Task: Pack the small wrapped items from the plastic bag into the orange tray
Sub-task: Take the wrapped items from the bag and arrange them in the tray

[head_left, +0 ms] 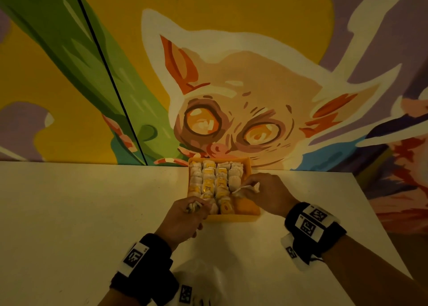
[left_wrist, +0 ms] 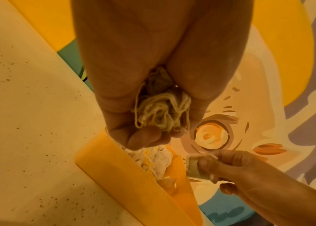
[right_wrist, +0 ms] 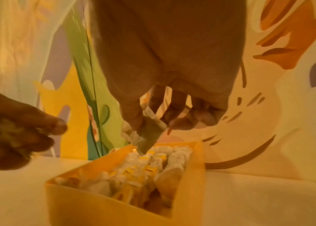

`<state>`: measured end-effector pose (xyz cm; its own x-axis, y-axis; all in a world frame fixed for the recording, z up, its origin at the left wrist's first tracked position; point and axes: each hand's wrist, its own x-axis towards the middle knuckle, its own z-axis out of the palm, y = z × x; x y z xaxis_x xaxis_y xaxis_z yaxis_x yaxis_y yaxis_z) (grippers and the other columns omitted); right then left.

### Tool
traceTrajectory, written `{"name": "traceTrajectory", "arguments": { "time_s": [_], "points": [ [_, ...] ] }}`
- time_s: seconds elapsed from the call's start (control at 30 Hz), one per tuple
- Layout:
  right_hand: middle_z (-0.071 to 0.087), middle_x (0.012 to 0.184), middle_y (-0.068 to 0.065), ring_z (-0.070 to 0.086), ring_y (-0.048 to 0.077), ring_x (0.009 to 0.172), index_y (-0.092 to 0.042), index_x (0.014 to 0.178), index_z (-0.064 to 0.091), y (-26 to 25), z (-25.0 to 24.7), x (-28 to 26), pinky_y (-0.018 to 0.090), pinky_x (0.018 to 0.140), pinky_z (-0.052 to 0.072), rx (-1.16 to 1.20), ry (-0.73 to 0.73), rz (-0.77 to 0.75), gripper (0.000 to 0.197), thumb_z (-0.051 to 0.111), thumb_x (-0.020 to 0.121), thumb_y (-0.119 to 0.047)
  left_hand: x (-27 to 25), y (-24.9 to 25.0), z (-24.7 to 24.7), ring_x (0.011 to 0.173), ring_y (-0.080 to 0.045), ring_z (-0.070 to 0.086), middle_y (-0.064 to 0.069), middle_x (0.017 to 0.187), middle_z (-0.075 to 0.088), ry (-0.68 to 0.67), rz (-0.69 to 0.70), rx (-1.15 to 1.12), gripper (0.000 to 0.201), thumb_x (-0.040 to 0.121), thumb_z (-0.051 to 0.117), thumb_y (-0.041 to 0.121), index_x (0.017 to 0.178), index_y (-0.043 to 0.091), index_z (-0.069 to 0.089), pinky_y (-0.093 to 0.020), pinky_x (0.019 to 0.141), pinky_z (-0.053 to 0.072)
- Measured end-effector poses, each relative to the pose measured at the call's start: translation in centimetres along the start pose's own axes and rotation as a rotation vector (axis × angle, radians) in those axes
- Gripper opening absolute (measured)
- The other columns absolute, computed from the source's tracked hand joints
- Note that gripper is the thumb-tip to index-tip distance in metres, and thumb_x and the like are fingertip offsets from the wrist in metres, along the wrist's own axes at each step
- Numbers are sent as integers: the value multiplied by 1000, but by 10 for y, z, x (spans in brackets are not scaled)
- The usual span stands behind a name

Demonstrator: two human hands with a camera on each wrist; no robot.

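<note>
The orange tray point(head_left: 249, 217) stands on the white table against the wall, filled with rows of small wrapped items point(head_left: 208, 178) with yellow tags. My left hand point(head_left: 185, 215) hovers at the tray's near left corner, its fingers curled round a bundle of wrapped items with loose strings point(left_wrist: 161, 110). My right hand point(head_left: 266, 192) is over the tray's right side and pinches one wrapped item point(right_wrist: 150, 134) between thumb and fingers, just above the packed rows point(right_wrist: 153, 165). The clear plastic bag point(head_left: 203, 280) lies crumpled on the table between my forearms.
A painted mural wall point(head_left: 231, 85) rises directly behind the tray. The white table point(head_left: 81, 213) stretches to the left; its right edge point(head_left: 382, 224) runs diagonally close to my right wrist.
</note>
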<state>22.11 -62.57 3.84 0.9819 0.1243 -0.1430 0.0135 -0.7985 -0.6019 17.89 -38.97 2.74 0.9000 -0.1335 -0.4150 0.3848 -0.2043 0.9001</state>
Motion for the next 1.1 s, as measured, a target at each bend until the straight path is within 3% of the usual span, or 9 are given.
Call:
{"name": "traceTrajectory", "arguments": {
  "time_s": [0.07, 0.13, 0.3, 0.4, 0.6, 0.9, 1.1],
  "points": [
    [67, 87, -13, 61, 10, 86, -35, 82, 67, 10, 1, 12, 36, 78, 51, -74, 25, 47, 5, 70, 81, -39, -1, 0, -2, 53, -15, 51, -6, 73, 59, 2, -11, -15, 16, 92, 62, 21, 85, 9, 69, -28, 49, 39],
    [66, 88, -11, 60, 14, 90, -34, 83, 66, 12, 2, 21, 39, 81, 52, -106, 11, 91, 6, 69, 82, -39, 1, 1, -6, 53, -15, 51, -6, 72, 60, 11, -15, -22, 14, 92, 62, 19, 84, 9, 69, -27, 48, 39],
    [64, 107, -4, 57, 17, 103, -28, 97, 66, 3, 4, 36, 33, 85, 49, -257, -160, 110, 11, 65, 87, -32, 5, -2, -14, 54, -15, 53, -7, 72, 63, 35, -11, -11, 13, 92, 61, 14, 86, 9, 70, -26, 47, 41],
    [62, 110, -4, 54, 17, 106, -26, 100, 66, -2, 4, 39, 27, 80, 42, -308, -180, 110, 12, 63, 89, -28, 5, -4, -20, 54, -15, 53, -5, 68, 62, 40, -17, -29, 12, 93, 60, 14, 86, 9, 70, -27, 48, 41],
    [64, 107, -4, 56, 18, 104, -26, 99, 66, -2, -4, 27, 34, 88, 48, -309, -149, 83, 12, 64, 88, -25, 6, -8, -27, 58, -18, 52, -9, 72, 60, 59, -29, -39, 13, 93, 59, 13, 87, 8, 70, -27, 49, 40],
    [60, 114, -5, 49, 22, 112, -32, 95, 69, -4, 17, 32, 36, 95, 37, -599, -224, 5, 13, 69, 84, -37, 7, -6, -14, 55, -16, 53, -8, 73, 60, 27, -40, -17, 11, 92, 60, 11, 87, 9, 70, -26, 48, 41],
    [61, 114, -1, 48, 25, 116, -31, 94, 68, -4, 28, 54, 38, 97, 34, -742, -176, -42, 9, 62, 88, -32, 8, -6, -16, 54, -16, 53, -8, 72, 60, 28, -45, -24, 12, 92, 59, 10, 86, 9, 70, -26, 47, 41]
  ]
}}
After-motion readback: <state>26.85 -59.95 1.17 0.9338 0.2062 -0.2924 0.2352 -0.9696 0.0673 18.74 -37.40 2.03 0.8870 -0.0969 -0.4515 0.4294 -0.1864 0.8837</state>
